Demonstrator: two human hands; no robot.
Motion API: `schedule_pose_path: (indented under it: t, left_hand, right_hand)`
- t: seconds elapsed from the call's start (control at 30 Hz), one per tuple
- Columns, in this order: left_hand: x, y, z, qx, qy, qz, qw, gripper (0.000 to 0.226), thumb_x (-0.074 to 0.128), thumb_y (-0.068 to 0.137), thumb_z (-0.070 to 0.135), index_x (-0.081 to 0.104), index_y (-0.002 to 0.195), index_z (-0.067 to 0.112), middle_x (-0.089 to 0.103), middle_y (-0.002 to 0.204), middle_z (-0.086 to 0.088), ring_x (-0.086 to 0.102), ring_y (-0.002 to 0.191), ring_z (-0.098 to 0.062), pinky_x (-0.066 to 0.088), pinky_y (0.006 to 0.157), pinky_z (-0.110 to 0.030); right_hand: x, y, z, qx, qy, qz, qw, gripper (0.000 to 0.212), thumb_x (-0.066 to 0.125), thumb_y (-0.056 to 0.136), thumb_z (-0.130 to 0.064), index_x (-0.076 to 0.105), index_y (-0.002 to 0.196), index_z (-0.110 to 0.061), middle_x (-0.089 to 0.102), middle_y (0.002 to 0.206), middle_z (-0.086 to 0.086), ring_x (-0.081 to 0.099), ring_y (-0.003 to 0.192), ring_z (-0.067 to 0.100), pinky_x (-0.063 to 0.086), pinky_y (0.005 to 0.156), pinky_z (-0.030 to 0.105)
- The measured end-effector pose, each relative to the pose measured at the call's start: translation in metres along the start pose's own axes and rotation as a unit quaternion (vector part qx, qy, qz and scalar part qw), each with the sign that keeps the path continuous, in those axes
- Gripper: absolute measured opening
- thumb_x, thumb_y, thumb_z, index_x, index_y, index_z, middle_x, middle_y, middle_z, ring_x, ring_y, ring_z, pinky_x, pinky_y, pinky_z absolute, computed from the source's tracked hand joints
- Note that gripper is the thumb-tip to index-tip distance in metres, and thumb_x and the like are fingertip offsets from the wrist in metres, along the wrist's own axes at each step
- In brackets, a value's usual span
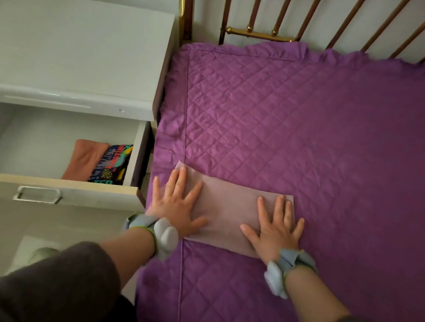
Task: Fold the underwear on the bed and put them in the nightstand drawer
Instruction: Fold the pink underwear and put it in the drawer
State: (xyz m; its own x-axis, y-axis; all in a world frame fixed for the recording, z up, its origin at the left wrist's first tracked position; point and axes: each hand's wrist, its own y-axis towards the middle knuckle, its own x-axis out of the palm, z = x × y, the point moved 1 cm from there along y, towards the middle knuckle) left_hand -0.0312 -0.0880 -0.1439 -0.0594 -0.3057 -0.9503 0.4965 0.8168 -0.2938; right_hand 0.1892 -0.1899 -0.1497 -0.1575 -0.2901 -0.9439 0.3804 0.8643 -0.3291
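Note:
A pale pink piece of underwear lies flat as a rectangle on the purple quilted bedspread, near the bed's left edge. My left hand presses on its left end with fingers spread and straight. My right hand presses on its right end the same way. Left of the bed, the white nightstand's drawer stands pulled out. Inside it, at the right, an orange folded piece and a dark, colourfully printed one sit side by side.
The nightstand top is bare and white. A brass headboard with vertical bars stands at the far end of the bed. The drawer front has a metal handle. Pale floor shows below the drawer.

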Motion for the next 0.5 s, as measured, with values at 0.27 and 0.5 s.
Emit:
schedule_pose_path:
  t: [0.27,0.5]
  left_hand:
    - [-0.003,-0.038,0.014,0.158,0.028,-0.034,0.987,0.068,0.04,0.091,0.038,0.012,0.15,0.022,0.003,0.161,0.002,0.008,0.148,-0.016,0.013,0.119,-0.045]
    - [-0.041,-0.017,0.025,0.124,0.006,0.044,0.991,0.016,0.04,0.093,0.02,0.05,0.104,0.02,0.061,0.11,-0.001,0.064,0.097,-0.027,0.042,0.064,-0.036]
  right_hand:
    - [-0.006,-0.045,-0.023,-0.22,0.008,-0.024,0.975,0.069,0.045,0.088,-0.049,0.017,0.148,-0.027,-0.003,0.16,-0.009,-0.002,0.147,0.01,0.007,0.118,0.043]
    - [-0.022,-0.035,-0.019,-0.173,0.058,0.012,0.983,0.056,0.047,0.087,-0.014,0.038,0.142,-0.022,0.03,0.153,-0.005,0.03,0.14,0.014,0.029,0.113,0.031]
